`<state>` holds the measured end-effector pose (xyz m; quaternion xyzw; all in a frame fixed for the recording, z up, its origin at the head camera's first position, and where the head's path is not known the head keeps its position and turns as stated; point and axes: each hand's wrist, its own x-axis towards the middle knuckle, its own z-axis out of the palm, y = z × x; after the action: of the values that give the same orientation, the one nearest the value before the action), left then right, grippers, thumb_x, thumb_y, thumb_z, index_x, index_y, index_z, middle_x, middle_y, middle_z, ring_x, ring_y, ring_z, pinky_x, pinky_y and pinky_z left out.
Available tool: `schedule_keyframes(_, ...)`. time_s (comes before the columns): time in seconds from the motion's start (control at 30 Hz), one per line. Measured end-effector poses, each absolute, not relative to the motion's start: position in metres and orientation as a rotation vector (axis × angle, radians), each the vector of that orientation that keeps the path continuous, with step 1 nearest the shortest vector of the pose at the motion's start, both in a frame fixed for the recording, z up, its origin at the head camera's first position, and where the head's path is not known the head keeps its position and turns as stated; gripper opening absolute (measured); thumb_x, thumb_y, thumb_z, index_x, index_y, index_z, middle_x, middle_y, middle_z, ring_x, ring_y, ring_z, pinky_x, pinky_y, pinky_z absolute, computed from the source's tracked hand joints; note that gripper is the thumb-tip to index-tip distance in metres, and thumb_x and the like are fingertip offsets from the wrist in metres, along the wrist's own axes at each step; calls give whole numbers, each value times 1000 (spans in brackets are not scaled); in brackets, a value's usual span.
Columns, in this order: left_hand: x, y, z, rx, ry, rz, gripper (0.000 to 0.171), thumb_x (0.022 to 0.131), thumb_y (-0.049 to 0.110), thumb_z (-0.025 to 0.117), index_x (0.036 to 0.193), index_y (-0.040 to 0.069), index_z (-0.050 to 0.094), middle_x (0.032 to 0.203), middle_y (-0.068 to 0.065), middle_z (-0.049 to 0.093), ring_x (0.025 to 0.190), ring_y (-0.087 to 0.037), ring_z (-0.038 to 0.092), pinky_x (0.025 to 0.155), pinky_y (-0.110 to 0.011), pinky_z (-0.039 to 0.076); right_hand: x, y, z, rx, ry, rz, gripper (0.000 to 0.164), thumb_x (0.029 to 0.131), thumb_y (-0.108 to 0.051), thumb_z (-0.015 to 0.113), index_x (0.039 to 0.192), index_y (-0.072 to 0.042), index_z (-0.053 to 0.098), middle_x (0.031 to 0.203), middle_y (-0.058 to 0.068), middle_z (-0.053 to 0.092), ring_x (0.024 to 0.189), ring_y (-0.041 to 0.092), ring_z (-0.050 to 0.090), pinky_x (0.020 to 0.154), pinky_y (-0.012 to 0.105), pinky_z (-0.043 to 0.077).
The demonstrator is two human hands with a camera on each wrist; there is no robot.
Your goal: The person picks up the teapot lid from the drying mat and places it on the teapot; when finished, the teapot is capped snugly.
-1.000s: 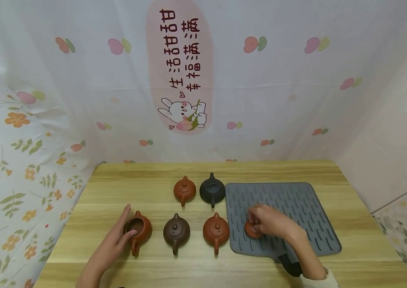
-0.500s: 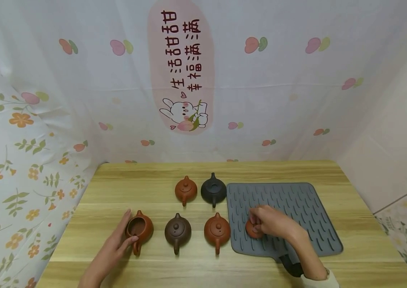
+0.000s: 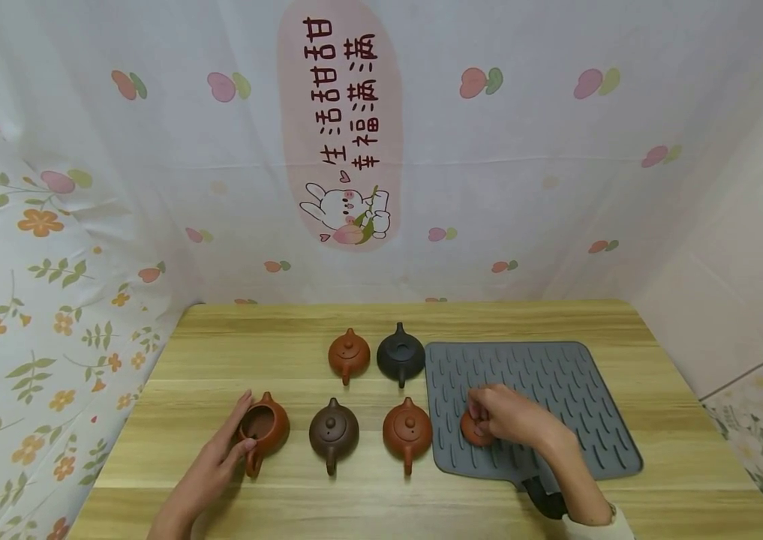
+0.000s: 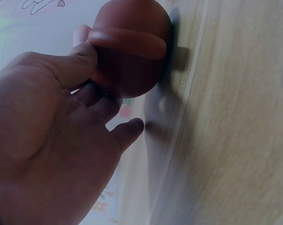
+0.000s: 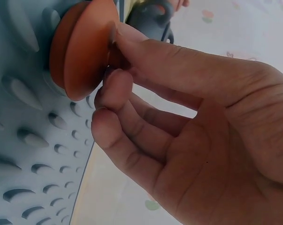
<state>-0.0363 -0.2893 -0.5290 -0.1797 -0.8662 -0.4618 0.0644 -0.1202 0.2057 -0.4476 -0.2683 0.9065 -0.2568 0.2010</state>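
Note:
My left hand [image 3: 222,450] grips a lidless reddish-brown teapot [image 3: 275,433] at the left of the table, its dark opening facing up. The thumb lies at the rim near the handle [image 4: 132,43], the other fingers along the far side, as the left wrist view shows. On the grey ridged mat, my right hand [image 3: 506,412] pinches the knob of an orange-brown teapot lid [image 5: 89,51] between thumb and fingers. The lid stays low over the mat's left part. The knob itself is mostly hidden by the fingertips.
Between the hands stand a dark brown teapot [image 3: 333,435] and a lidded orange-brown teapot [image 3: 407,435]. Behind them are a smaller orange-brown teapot [image 3: 349,355] and a black teapot [image 3: 401,355]. The grey mat [image 3: 597,420] covers the table's right side; a patterned curtain [image 3: 523,187] hangs behind.
The left thumb has drawn back from inside the teapot's opening to its rim, and that teapot has turned slightly. The right hand and the lid stay in place.

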Motion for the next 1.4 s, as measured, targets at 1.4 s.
schedule_keyframes(1.4,-35,-286,-522,-499,-2619,-1398,71,107,-5,61,170,-6,29,164,-47,31,146,29,17,111,4,18,-116,124,-390,-1100,2700,-636,20,100,2,78,94,-11,63,88,-3,56,72,6,46,62,22,43)
